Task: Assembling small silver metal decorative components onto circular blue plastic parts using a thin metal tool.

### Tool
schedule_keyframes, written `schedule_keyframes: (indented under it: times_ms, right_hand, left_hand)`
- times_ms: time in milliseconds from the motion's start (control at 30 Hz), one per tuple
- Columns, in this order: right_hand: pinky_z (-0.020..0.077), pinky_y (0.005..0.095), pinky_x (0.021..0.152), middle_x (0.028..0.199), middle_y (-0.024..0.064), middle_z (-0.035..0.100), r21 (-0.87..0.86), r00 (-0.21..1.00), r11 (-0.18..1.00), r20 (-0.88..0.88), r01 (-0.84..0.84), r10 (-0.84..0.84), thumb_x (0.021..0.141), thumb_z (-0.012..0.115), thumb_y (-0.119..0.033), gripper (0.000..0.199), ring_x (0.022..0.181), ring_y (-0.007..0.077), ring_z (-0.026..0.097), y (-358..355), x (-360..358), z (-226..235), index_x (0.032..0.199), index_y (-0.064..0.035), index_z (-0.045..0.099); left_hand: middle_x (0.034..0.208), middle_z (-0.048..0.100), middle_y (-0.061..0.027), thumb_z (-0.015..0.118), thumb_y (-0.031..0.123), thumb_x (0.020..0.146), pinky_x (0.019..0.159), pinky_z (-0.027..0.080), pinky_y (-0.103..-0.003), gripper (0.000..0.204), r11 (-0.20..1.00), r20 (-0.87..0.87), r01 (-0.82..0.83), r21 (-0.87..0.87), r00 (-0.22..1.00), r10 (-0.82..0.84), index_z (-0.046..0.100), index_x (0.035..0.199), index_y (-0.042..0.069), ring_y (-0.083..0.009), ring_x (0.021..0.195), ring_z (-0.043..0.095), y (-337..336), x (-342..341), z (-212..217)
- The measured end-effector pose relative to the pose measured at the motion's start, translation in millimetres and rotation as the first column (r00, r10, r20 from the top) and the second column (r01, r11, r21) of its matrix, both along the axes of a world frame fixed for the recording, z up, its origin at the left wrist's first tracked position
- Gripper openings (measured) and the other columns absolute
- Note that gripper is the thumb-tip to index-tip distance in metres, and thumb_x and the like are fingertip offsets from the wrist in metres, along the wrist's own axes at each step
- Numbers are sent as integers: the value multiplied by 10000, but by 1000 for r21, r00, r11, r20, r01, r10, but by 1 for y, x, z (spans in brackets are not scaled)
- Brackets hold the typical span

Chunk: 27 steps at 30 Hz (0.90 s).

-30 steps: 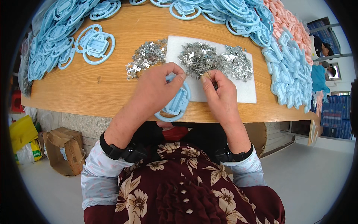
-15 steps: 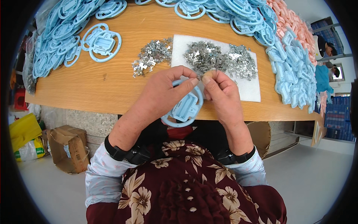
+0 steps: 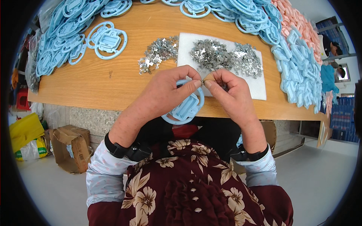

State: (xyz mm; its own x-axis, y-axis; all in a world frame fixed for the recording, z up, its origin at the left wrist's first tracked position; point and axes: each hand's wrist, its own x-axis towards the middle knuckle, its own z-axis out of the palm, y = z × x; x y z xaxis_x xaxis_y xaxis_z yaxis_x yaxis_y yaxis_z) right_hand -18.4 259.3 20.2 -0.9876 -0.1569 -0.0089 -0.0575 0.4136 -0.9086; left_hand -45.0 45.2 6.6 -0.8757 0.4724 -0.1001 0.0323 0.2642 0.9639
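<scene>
Currently, I see the left hand (image 3: 171,88) closed on the blue wheel-shaped frame (image 3: 184,108), which shows beneath its thumb; just beside it, the right hand (image 3: 233,91) pinches a tiny piece (image 3: 203,81), too small to identify.

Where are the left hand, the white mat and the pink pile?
Left hand (image 3: 169,88): head view, its back.
White mat (image 3: 258,87): head view, bare lower-right corner.
Pink pile (image 3: 296,24): head view, its middle.
</scene>
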Motion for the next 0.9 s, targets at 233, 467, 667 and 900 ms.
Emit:
schedule_keyframes:
  times_ms: [233, 467, 667, 900]
  right_hand:
    - [388, 235, 607, 737, -50, 543, 212, 974, 951, 82, -226, 213, 885, 672, -113, 120, 687, 42, 437, 4, -14, 23, 891, 3, 643]
    - [460, 398, 723, 805, 139, 620, 375, 996, 923, 58, -88, 71, 853, 648, -210, 232, 801, 322, 560, 22, -14, 3, 943, 4, 651]
    - [505, 447, 755, 837, 195, 670, 518, 988, 847, -140, 124, -59, 855, 664, -200, 238, 833, 402, 645, 24, -12, -16, 1008, -18, 669]
    - [460, 255, 609, 783, 6, 655, -179, 951, 979, 308, 99, -40, 989, 654, -217, 221, 655, 87, 544, -16, 26, 5, 1091, -21, 658]
  left_hand:
    - [849, 673, -5, 663, 197, 993, 701, 498, -258, 153, 980, -108, 93, -179, 988, -113, 672, 1026, 48, -64, 788, 584, -5, 0, 13]
    - [912, 668, 25, 592, 195, 1036, 693, 506, -233, 184, 971, -6, -182, 158, 983, 185, 664, 1125, 51, -53, 779, 605, -23, 5, -13]
    - [983, 657, 22, 530, 198, 1069, 742, 505, -185, 232, 843, 311, -422, 334, 893, 324, 639, 1214, 55, -26, 852, 613, -31, 11, -18]
    - [1023, 636, 10, 511, 204, 1078, 783, 502, -207, 250, 733, 282, -460, 501, 888, 364, 596, 1257, 51, -32, 896, 590, -20, 15, -15]
